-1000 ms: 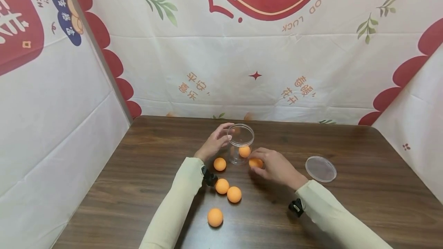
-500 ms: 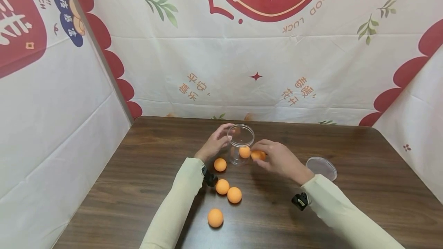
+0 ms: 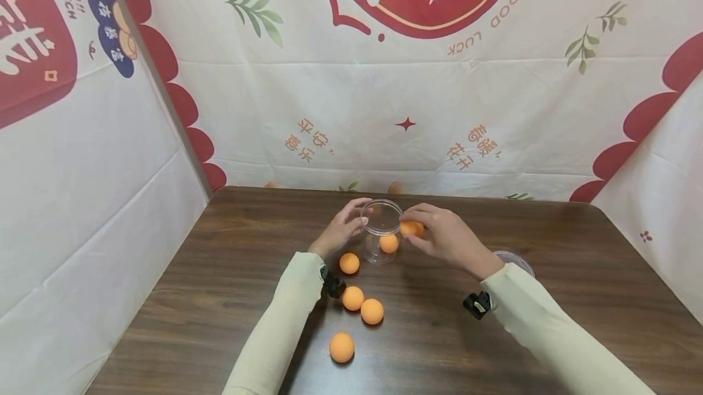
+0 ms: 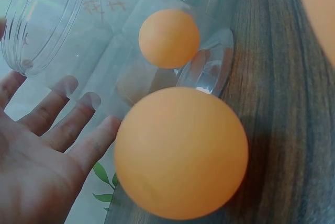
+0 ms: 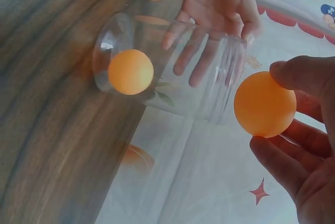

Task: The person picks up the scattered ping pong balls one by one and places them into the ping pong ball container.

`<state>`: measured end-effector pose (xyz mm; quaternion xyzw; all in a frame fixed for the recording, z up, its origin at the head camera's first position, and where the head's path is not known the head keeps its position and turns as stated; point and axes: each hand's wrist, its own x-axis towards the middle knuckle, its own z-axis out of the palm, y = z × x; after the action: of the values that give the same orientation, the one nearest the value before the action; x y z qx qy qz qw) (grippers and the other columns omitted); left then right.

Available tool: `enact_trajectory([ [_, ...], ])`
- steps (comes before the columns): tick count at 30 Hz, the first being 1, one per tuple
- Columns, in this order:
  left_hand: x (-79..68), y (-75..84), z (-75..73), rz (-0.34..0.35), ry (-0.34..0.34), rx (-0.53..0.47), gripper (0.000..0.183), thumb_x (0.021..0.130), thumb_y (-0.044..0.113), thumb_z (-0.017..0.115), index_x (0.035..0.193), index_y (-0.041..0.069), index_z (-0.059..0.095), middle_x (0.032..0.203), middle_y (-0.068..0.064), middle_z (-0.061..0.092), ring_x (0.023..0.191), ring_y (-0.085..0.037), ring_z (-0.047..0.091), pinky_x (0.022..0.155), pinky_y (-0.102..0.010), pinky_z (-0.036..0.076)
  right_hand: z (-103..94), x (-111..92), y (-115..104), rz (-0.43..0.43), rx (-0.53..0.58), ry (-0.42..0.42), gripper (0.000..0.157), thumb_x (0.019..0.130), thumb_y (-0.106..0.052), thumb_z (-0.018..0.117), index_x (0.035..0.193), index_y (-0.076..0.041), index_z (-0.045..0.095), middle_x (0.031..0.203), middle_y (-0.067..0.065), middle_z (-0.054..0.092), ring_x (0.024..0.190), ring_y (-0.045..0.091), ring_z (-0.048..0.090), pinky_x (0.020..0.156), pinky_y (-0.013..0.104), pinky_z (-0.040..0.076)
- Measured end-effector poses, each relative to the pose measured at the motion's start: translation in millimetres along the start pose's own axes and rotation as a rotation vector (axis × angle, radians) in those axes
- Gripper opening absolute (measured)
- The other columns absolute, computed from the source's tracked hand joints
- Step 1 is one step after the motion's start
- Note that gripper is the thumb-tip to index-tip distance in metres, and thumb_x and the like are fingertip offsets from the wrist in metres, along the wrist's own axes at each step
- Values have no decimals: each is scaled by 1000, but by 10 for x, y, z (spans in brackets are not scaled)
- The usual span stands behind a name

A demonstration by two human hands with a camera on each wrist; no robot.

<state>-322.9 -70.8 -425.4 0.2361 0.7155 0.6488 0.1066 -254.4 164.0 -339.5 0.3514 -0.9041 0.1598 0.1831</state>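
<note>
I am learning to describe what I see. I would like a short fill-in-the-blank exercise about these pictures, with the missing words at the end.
1. The right hand pinches a ball whose colour is ____.
2. The left hand touches the clear jar; the number of balls inside this jar is ____.
3. Outside the jar, the number of loose balls lying on the table is ____.

Missing words: orange; one; four.

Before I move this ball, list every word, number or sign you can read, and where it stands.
"GOOD LUCK": back cloth
"平安喜乐": back cloth
"春暖花开": back cloth
"RICH!! RICH": left cloth
Blue patch, left cloth: "一"; rest too blurred
Red circle, back cloth: characters cut off
Red patch, left cloth: cut off, unclear
Jar, orange balls: no text visible
</note>
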Motion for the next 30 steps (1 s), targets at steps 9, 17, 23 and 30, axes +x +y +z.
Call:
enact_trajectory([
  [9,-8,-17,10,-24,8,2,47,98,13,45,144,13,35,141,-19,45,132,-34,43,104,-53,39,24,151,20,13,16,13,28,79,-12,76,105,-5,69,107,10,69,92,24,66,77,41,54],
  [17,-44,92,8,-31,-25,-4,48,99,9,43,146,7,30,143,-26,40,133,-39,40,104,-54,38,106,245,61,28,12,20,27,82,-16,74,107,-6,69,111,12,69,98,28,66,83,44,53],
  [23,-123,265,18,-32,-53,-6,49,99,9,42,145,4,29,144,-30,36,134,-42,37,106,-54,36,160,295,61,32,29,12,27,82,-15,74,107,-4,69,108,11,69,94,27,66,80,43,53],
  [30,-143,296,18,-49,-49,-7,48,99,12,44,145,8,32,143,-23,40,137,-40,35,107,-53,36,205,337,61,43,21,-6,27,83,-17,73,107,-5,69,110,11,69,94,26,66,81,42,54],
])
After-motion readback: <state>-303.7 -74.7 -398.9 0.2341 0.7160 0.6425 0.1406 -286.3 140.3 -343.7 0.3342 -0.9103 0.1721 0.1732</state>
